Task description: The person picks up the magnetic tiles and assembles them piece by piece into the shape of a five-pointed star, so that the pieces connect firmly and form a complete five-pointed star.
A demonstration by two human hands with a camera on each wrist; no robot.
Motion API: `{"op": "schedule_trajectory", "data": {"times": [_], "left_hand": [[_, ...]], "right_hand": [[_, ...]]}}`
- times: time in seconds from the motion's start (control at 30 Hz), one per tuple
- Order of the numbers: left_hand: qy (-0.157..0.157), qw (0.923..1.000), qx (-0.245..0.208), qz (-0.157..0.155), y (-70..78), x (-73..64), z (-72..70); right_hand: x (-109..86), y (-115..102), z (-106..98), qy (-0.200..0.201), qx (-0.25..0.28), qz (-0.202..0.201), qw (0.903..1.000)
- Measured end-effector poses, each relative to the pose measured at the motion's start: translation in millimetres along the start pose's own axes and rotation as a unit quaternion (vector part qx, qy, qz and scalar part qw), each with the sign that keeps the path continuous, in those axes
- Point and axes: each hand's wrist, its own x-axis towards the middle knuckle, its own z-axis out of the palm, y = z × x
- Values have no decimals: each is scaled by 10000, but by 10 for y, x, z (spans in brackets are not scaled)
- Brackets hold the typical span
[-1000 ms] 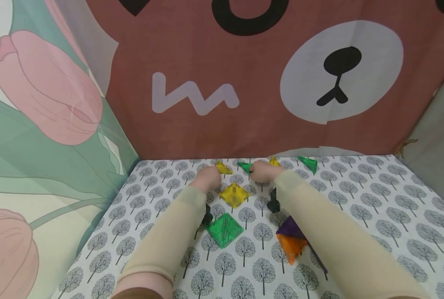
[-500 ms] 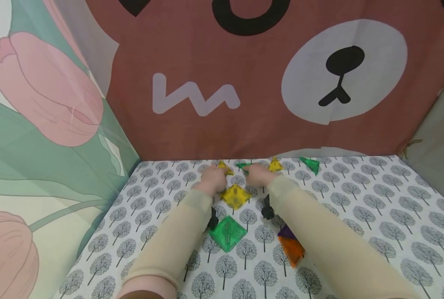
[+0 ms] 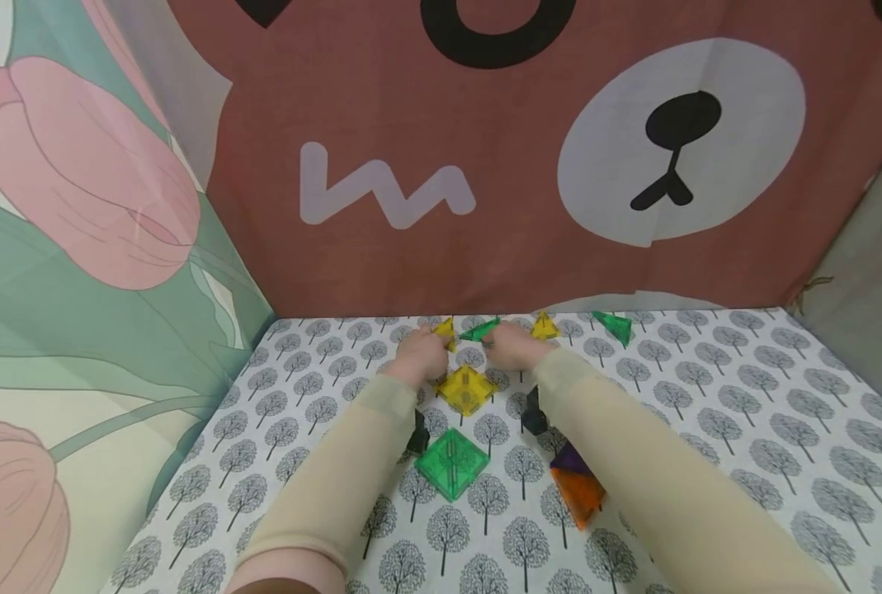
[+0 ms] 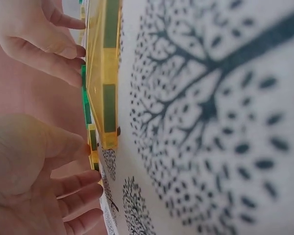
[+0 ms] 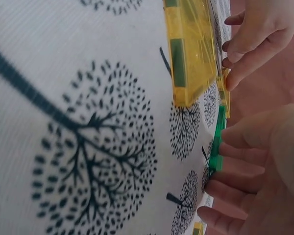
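At the far side of the table, my left hand (image 3: 422,355) pinches a translucent yellow triangular magnetic tile (image 3: 446,330) between thumb and forefinger. Just right of it, my right hand (image 3: 512,345) holds a green triangular magnetic tile (image 3: 476,332) by its right side. A small gap separates these two tiles. In the left wrist view the thumb and forefinger are at either side of the yellow tile (image 4: 92,142). The right wrist view has thumb and fingertips along the green tile (image 5: 217,134). Between the forearms lies a yellow square tile (image 3: 466,390), close below both hands.
Nearer me is a green square tile (image 3: 451,464). An orange triangle (image 3: 578,497) and a purple triangle (image 3: 570,459) lie partly under the right forearm. Another yellow triangle (image 3: 544,327) and green triangle (image 3: 615,327) sit along the back, before the bear-print cloth (image 3: 411,272).
Both held triangles have turned on the cloth, and the green one has shifted left toward the yellow. My right hand has moved left, my left hand slightly right.
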Motion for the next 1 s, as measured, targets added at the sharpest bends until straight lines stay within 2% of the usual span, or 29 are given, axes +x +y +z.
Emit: {"op": "schedule_trajectory", "data": {"times": [0.3,0.6,0.83,1.0], "left_hand": [[-201,9998,51,-69,-13,-3,5],[-149,9998,91,-43,2,24,28],[-177,9997,-20,156,27,14,6],[-322,9989,-261,200,16,-33,-33]], "right_hand": [[46,47,39,-175,242,-215,9993],[76,6,74,-219,393,-384,9982],[118,-13,111,8,-708,-327,9970],[108,-30,126,-2,-712,-194,9973]]}}
